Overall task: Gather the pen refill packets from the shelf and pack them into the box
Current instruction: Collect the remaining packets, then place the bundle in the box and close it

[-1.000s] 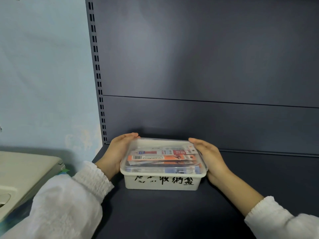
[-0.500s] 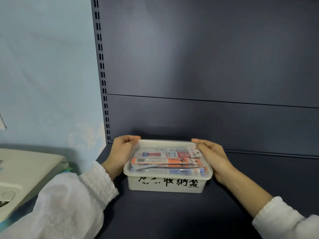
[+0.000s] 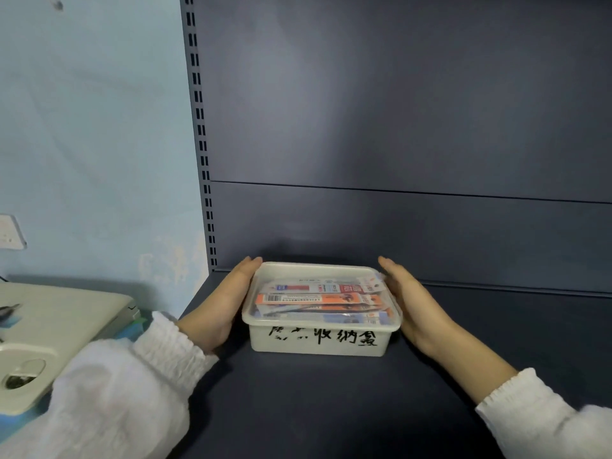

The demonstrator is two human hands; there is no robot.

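Note:
A white plastic box [image 3: 318, 341] with black handwriting on its front stands on the dark shelf [image 3: 331, 412]. A clear lid [image 3: 314, 269] covers it. Through the lid I see several pen refill packets [image 3: 318, 298], orange, red-white and blue, lying flat. My left hand [image 3: 222, 306] lies flat against the box's left side, fingers straight. My right hand [image 3: 414, 303] lies along the right side in the same way, fingers straight. Neither hand curls over the lid.
The shelf's dark back panel [image 3: 397, 144] rises just behind the box, with a slotted upright [image 3: 202, 144] at its left. A beige machine [image 3: 59, 319] sits left of the shelf below a wall socket [image 3: 10, 231] on the pale blue wall.
Both hands' fingers were curled over the lid's far corners; they have straightened and now lie beside the box. The box has stayed in place on the shelf.

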